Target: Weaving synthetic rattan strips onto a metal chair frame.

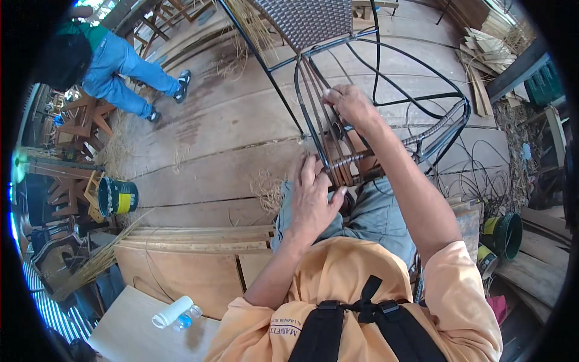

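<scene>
A chair with a dark metal frame (376,66) stands before my knees. Its backrest (313,23) is woven from brown strips. Several long brown strips (313,84) run along the left side of the seat opening, from the backrest end to the near rail. More brown strip is wound around that near rail (344,163). My left hand (312,202) rests against the rail's left corner, fingers and thumb apart. Over the seat opening, my right hand (353,108) is closed, thumb and fingers pinched on a brown strip; its fingertips are partly hidden.
Loose dark strips (479,172) lie on the floor to the right. Green buckets (505,235) stand at both sides. Stacked boards (181,259) lie at left, near a table with a white bottle (172,312). Another person in blue jeans (123,60) stands at far left.
</scene>
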`<state>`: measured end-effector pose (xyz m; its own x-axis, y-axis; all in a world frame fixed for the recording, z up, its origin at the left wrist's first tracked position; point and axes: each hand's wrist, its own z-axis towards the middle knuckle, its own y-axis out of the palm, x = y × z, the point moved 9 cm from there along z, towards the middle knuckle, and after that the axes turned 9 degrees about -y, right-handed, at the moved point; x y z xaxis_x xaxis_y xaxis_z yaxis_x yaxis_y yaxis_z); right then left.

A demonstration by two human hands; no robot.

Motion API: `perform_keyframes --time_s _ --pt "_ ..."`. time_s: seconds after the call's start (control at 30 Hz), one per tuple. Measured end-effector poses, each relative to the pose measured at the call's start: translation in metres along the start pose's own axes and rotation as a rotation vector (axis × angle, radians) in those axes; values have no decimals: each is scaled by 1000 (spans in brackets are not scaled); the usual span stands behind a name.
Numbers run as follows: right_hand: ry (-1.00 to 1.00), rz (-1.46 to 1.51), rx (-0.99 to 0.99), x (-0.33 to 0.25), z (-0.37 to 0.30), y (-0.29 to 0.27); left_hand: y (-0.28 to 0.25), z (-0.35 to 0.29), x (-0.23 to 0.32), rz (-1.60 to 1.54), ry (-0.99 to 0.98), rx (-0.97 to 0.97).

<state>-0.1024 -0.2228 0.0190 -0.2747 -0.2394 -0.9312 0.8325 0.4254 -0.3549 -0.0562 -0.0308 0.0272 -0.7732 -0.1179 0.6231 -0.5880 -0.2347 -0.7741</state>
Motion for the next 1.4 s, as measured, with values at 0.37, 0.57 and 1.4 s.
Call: perform_keyframes --time_s 0.37,0.57,1.4 --pt "22 -11 -47 9 -2 7 -2 -6 2 -39 22 169" --pt "-19 -3 -46 1 -3 6 0 -8 1 -89 41 209" --pt "-771 -1079 -95 13 20 44 10 -6 3 -40 47 222"
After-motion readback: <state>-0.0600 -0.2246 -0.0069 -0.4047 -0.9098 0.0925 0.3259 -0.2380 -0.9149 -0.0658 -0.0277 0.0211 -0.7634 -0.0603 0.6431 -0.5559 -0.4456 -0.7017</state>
